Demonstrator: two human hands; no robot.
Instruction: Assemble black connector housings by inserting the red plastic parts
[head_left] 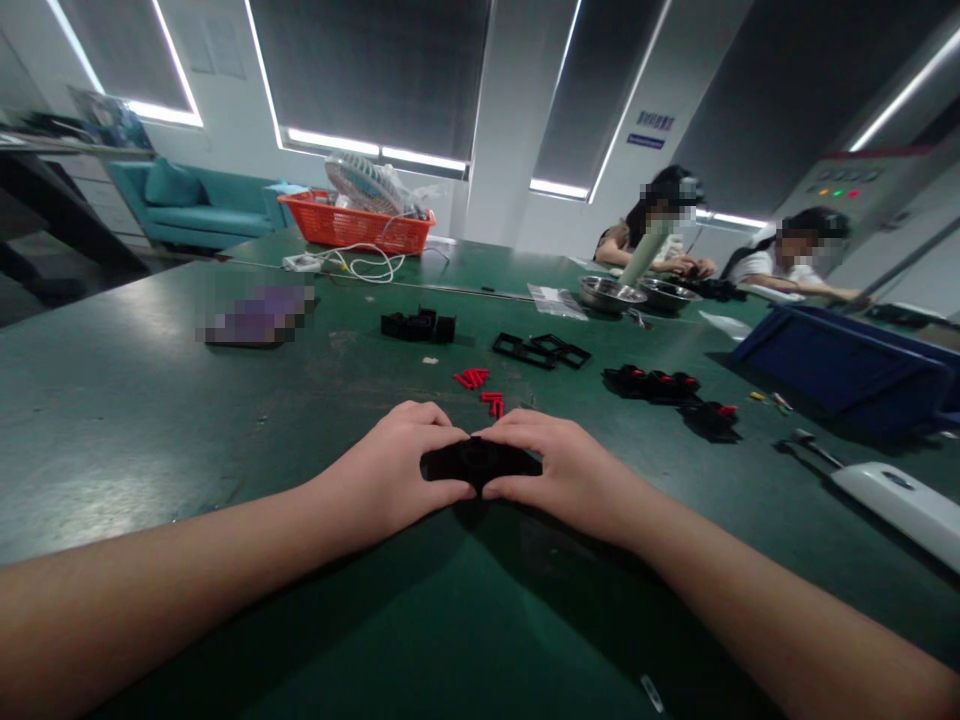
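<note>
Gripping a black part [480, 462] from its two ends, the left hand [401, 465] and the right hand [574, 470] face each other over the green table [315, 400], fingers curled along the far edge and thumbs along the near one. Whether the part rests on the tabletop or is held just above it, I cannot tell. Uneven pressure from the two thumbs could, I judge, tilt the part or make it slip, since the fingertips seem to pinch only its edges; squeezing hard might also flex it if it is thin plastic. A careless push toward twelve o'clock could scatter the small red pieces [472, 378], which lie loose near the fingertips, and a wide swing of the right forearm toward three o'clock might knock the white tool [900, 505]. The black part sits at three o'clock from the left hand and nine o'clock from the right, touching both and largely covered by them. Out from it, a black block-like piece [418, 325] lies at eleven o'clock, open black frames [540, 350] at one, and black assemblies with red spots [652, 383] at two, short of the blue bin [847, 370].
</note>
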